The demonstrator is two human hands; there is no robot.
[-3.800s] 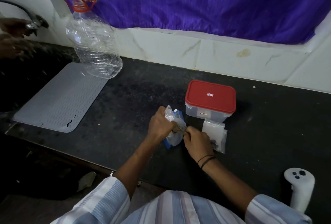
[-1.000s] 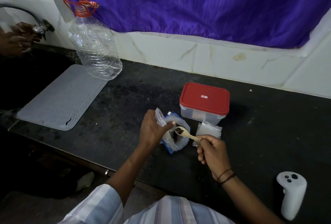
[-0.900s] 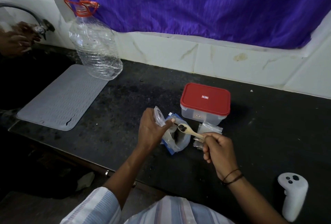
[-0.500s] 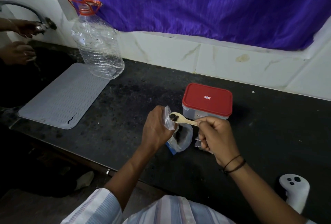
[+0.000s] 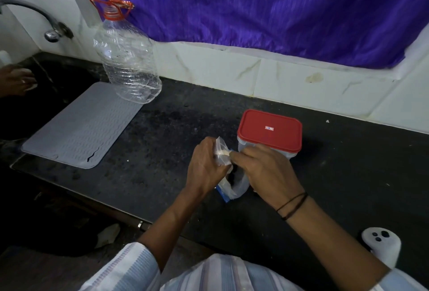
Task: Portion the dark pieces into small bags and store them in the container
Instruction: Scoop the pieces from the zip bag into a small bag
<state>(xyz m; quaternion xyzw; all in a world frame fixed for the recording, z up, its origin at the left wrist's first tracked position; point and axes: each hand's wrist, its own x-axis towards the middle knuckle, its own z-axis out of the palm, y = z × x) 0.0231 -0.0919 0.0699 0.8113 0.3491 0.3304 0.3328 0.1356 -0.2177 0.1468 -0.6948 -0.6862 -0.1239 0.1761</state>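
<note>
Countertop [image 5: 162,132] of dark speckled stone fills the view, and both forearms reach across it from the bottom edge, meeting just in front of the clear plastic container with a red lid [image 5: 270,131]. The left hand [image 5: 205,166] is raised, back toward the camera, its fingers curled round the small clear plastic bag [image 5: 221,151] and pinching it upright near its mouth. The right hand [image 5: 264,170] (two dark bands at its wrist) arches over from the other side, its fingers bunched together and pinching the pale wooden spoon [image 5: 225,152], whose tip sits at the small bag's mouth; whether it carries anything I cannot tell. Below and between the two hands the larger clear bag with a blue strip [image 5: 234,188] stands on the stone, and dark pieces [image 5: 232,175] show inside it, just under the right hand's fingers.
</note>
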